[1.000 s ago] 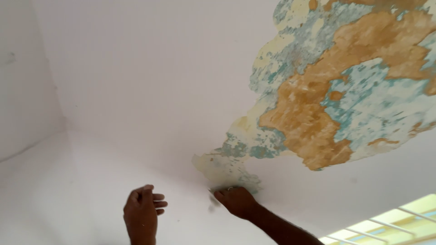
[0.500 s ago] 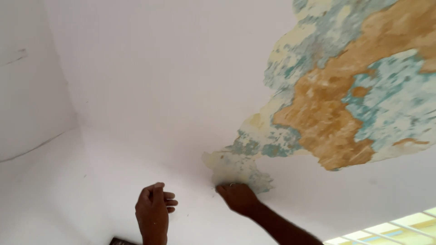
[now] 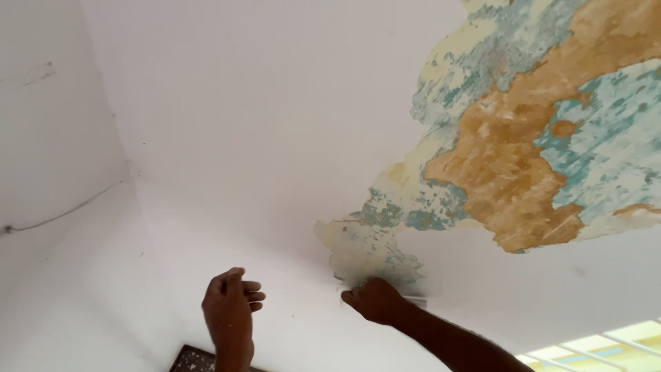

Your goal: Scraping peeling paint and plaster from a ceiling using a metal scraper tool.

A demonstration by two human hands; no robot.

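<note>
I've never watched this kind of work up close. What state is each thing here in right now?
ceiling paint: white and whole on the left, stripped on the right.
scraped patch: bare, showing orange, teal and cream layers.
right hand: closed on a thin scraper blade, pressed to the patch's lower edge.
left hand: raised, fingers loosely curled, holding nothing.
dark speckled board: only a corner shows.

Bright, even daylight; slightly soft focus

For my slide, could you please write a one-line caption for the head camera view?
Right hand presses a scraper blade at the edge of a peeled paint patch on a white ceiling; left hand raised alongside.
</note>
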